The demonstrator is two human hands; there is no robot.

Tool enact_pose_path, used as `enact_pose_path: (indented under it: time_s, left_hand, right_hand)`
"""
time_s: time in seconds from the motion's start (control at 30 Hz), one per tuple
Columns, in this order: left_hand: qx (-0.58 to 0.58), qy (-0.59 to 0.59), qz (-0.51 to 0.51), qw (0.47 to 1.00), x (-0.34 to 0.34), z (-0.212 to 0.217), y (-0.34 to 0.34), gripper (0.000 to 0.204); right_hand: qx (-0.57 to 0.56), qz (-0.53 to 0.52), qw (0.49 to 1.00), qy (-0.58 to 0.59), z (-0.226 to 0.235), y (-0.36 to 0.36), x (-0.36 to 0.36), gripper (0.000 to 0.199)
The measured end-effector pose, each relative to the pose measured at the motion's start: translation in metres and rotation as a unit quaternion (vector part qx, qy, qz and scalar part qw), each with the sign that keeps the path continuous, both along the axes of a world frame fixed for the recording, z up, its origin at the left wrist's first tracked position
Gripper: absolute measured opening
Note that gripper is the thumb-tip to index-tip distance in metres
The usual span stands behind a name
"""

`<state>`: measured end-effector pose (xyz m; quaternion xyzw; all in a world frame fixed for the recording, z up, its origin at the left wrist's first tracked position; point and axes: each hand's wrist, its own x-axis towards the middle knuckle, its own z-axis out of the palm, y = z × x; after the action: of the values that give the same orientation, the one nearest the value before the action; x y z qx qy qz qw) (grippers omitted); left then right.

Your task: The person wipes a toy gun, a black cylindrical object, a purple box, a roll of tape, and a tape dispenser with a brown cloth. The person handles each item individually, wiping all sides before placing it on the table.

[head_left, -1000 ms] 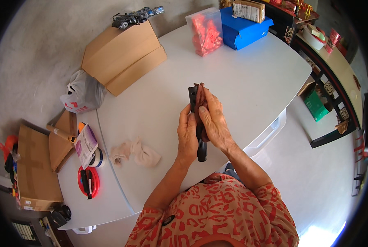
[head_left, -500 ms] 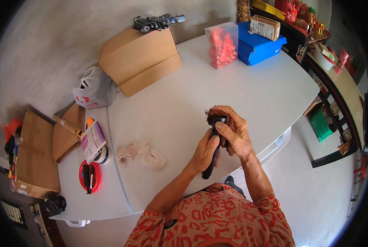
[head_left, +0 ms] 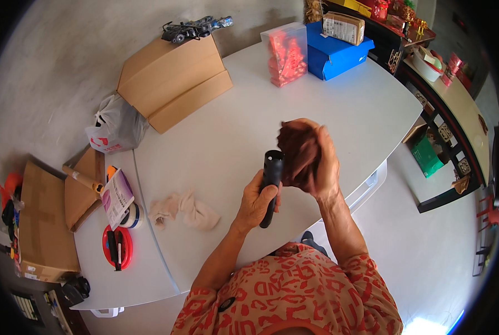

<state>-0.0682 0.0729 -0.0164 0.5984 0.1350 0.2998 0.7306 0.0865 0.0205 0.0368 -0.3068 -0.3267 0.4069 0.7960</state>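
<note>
My left hand (head_left: pixel 254 204) is wrapped round a black flashlight-like tube (head_left: pixel 273 165), held upright at a slight tilt above the table, its wider end upward. Just right of that end, my right hand (head_left: pixel 328 170) holds a crumpled dark brown cloth (head_left: pixel 298 152), slightly blurred by motion. The cloth hangs over the palm and hides most of the fingers. Cloth and tube are very close; whether they touch I cannot tell. A pale beige cloth (head_left: pixel 200 214) lies crumpled on the white table (head_left: pixel 221 139), left of my left hand.
Along the back stand a cardboard box (head_left: pixel 174 78), a clear box with red contents (head_left: pixel 287 58) and a blue box (head_left: pixel 336 53). At the left are a plastic bag (head_left: pixel 115 125), a red dish (head_left: pixel 128 245) with black tools, and a tape roll (head_left: pixel 131 215).
My right hand has come away from the tube, up and to the right, and the brown cloth now shows spread in it. My left hand keeps the tube, now more upright.
</note>
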Motion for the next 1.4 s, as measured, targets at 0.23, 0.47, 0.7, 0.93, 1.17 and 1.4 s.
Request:
enact_pose_path:
  time_s: [0.23,0.47,0.7,0.93,1.17,1.4]
  left_hand:
    - [0.127,0.032,0.013,0.991,-0.005,-0.001,-0.004,0.052]
    - [0.059,-0.026,-0.001,0.998,0.001,-0.003,-0.006,0.034]
    - [0.032,-0.006,0.022,0.999,0.004,0.001,0.001,0.044]
    - [0.041,-0.035,0.135,0.989,0.006,-0.003,0.008,0.05]
    - [-0.059,-0.033,0.158,0.985,0.004,-0.002,0.007,0.054]
    - [0.006,-0.046,0.116,0.992,0.014,-0.014,0.004,0.056]
  right_hand:
    - [-0.092,0.061,0.954,-0.278,0.025,-0.023,-0.009,0.019]
    - [-0.116,0.011,0.993,0.036,0.0,-0.003,-0.003,0.04]
    - [-0.113,-0.076,0.95,-0.283,-0.004,-0.001,-0.031,0.043]
    - [-0.099,-0.216,0.83,-0.504,-0.035,-0.004,-0.062,0.048]
    - [-0.1,-0.226,0.785,-0.568,-0.067,-0.028,-0.076,0.063]
    - [-0.074,-0.288,0.781,-0.549,-0.024,0.007,-0.057,0.051]
